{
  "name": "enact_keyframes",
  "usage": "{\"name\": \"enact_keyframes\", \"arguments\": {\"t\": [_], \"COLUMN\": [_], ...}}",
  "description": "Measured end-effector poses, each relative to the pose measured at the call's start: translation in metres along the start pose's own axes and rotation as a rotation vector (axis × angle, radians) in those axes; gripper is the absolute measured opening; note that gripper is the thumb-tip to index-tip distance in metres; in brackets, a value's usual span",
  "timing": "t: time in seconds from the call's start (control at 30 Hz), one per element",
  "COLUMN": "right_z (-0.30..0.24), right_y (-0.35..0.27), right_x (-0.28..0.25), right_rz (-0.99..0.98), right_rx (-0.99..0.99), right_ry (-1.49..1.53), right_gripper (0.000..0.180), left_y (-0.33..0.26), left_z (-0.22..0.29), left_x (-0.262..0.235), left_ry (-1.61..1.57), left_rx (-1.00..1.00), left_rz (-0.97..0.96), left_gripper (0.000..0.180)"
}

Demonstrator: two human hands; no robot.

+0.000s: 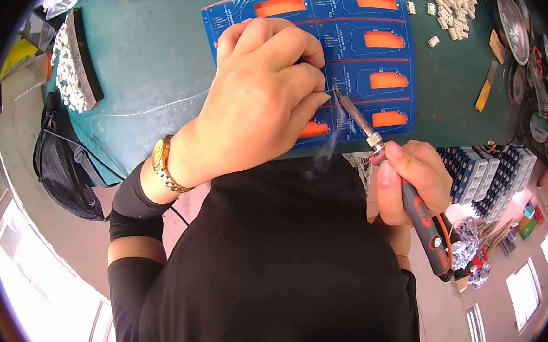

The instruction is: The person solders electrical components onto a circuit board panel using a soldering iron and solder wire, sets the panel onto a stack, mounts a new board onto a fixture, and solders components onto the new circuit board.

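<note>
Fingers (306, 78) of the left hand (260, 100) curl onto the blue panelled circuit board (359, 50); right hand (413, 181) grips the orange-handled soldering iron (401, 173), whose hot tip beside those fingertips could burn them.

The left hand (261, 87) covers part of the blue board (358, 56) under it. What its fingertips pinch is hidden. The small white parts (450, 8) far above the right hand (413, 181) are too small to tell.
</note>
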State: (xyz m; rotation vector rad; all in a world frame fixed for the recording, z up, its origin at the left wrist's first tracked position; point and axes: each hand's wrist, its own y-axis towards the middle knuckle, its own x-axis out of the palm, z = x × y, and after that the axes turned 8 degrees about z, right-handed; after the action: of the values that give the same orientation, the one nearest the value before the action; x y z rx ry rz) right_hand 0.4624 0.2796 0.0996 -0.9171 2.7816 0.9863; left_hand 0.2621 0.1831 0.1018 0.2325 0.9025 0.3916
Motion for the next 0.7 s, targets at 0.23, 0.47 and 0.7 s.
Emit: {"name": "enact_keyframes", "arguments": {"t": [0.23,0.47,0.7], "right_z": [-0.001,0.000,-0.009], "right_y": [-0.006,-0.011,-0.017], "right_x": [0.001,-0.008,-0.016], "right_rz": [0.047,0.048,0.022], "right_rx": [-0.043,-0.103,-0.078], "right_ry": [-0.024,0.011,-0.026], "right_gripper": [0.025,0.025,0.026], "left_y": [0.001,-0.017,-0.018], "left_z": [0.000,0.006,0.015], "left_x": [-0.006,-0.007,-0.002], "left_ry": [0.001,-0.155,-0.085], "left_rx": [0.043,-0.053,0.019], "left_rz": [-0.012,0.000,-0.023], "left_gripper": [0.017,0.018,0.017]}}
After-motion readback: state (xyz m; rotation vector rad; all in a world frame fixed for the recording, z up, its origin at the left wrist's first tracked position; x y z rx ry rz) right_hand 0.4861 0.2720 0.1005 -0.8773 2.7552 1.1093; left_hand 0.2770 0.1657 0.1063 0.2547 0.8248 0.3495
